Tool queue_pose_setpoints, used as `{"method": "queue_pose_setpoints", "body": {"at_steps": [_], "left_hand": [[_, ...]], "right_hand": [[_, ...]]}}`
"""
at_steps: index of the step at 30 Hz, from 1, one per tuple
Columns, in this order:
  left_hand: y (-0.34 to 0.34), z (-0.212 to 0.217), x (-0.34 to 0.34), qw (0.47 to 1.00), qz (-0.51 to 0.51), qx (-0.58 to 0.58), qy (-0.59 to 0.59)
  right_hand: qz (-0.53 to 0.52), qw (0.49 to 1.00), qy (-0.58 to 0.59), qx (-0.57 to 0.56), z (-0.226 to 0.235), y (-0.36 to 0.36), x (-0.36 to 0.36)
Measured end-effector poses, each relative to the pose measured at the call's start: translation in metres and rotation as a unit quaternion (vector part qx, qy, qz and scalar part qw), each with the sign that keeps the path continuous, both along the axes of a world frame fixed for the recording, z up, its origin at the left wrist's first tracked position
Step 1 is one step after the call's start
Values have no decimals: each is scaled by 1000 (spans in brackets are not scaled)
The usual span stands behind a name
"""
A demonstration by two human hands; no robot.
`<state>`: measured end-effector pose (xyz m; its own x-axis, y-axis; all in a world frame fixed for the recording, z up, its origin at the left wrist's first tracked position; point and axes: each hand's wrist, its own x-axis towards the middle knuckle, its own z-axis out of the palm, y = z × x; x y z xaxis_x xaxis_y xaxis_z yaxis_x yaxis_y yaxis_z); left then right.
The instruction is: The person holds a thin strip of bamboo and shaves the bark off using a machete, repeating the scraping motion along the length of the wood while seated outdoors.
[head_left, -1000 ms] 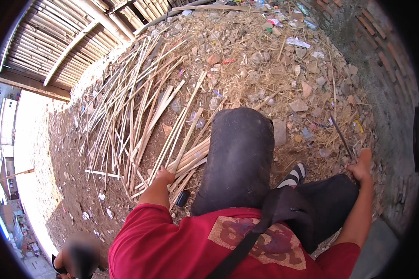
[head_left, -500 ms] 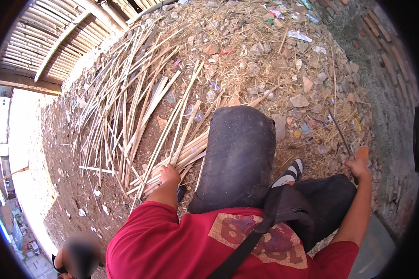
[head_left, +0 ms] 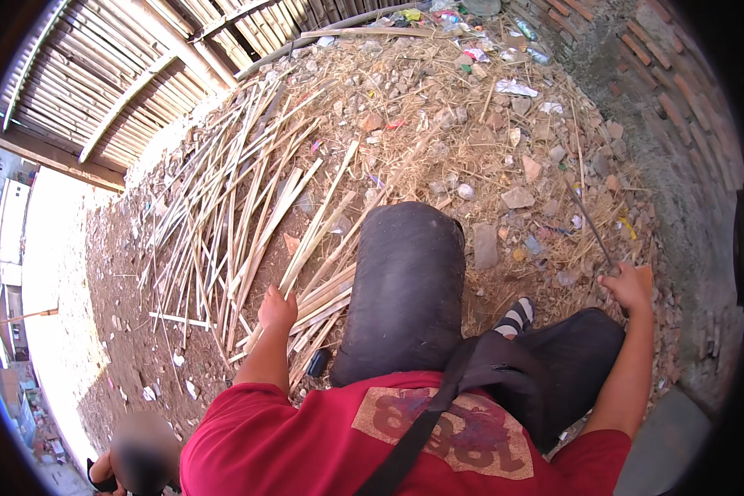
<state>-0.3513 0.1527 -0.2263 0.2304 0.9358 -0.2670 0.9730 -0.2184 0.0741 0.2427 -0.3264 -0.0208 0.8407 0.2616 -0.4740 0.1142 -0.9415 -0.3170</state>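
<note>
- Ground: dry reddish-brown earth strewn with straw, stone chips and broken brick pieces; surface rough and loose throughout.
- Bamboo strips (head_left: pixel 248 223): a large scattered heap of long, thin, pale split lengths, flat-faced and straight, lying criss-cross on the earth to the person's left and front. A tighter bundle of them lies just beside the raised knee.
- Left hand (head_left: pixel 277 310): rests down on the near ends of the bundled strips, fingers curled loosely over them. Contact is visible; whether the fingers are closed round any one strip cannot be told, as the hand is seen from the back.
- Right hand (head_left: pixel 628 285): closed around the lower end of a thin dark blade or rod (head_left: pixel 587 223), which runs up and away from the fist over the straw. The fingers are wrapped fully about the handle end; the tool's tip lies well apart from the strip heap.
- Clothing: red shirt with a faded printed patch on the front, a black strap across the chest, dark trousers; the left knee (head_left: pixel 405 281) is raised between the two hands, cloth smooth and matt. A striped shoe (head_left: pixel 517 316) shows beside it.
- Small dark oblong object (head_left: pixel 317 362) lies on the earth beneath the bundled strips, near the left forearm.
- Litter (head_left: pixel 517 87): crumpled white and coloured wrappers and plastic bottles at the far edge, near a brick wall (head_left: pixel 661 107) of coarse mortar-smeared courses on the right.
- Bamboo-slat roof or screen (head_left: pixel 99 91) at upper left, ribbed and weathered.
- Another person, blurred, at lower left.
</note>
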Motion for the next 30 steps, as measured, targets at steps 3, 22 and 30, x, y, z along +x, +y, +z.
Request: {"method": "queue_pose_setpoints", "body": {"at_steps": [3,22,30], "left_hand": [[10,39,-1,998,-11,44,-46],[-107,286,292,774,-278,-447,-352],[-148,255,338,563,-246,-721,-319]], "right_hand": [[24,999,-29,36,9,-4,-2],[198,895,-208,342,77,94,-69],[190,910,-250,268,63,62,-47]]}}
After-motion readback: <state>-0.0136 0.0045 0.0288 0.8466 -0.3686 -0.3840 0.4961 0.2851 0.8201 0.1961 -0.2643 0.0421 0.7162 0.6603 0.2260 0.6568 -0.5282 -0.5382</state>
